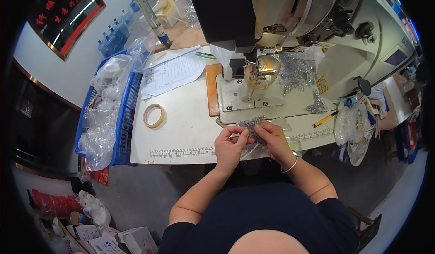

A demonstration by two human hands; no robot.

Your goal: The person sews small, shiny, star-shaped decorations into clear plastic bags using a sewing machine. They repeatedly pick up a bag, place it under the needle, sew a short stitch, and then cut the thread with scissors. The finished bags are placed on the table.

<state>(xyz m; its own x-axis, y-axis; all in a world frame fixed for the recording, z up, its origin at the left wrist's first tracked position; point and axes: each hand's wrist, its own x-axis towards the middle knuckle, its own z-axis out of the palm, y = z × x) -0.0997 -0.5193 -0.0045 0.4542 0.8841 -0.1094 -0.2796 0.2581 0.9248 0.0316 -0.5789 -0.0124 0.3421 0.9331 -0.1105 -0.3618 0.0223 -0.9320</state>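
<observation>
A small grey, sparkly beaded piece is pinched between my two hands, just over the front edge of the white table. My left hand grips its left side with thumb and fingers pressed together. From the right, my right hand closes on the piece, thumb on top. Part of it is hidden by my fingers. Beyond my hands stands a sewing machine, its metal bed plate facing me. Similar silvery beaded pieces lie in a pile right of the needle area, with another one nearer.
A brown wooden strip borders the plate's left side. Farther left are a tape roll, paper sheets and a blue basket of plastic bags. A ruler strip runs along the front edge; an orange pen-like tool lies right.
</observation>
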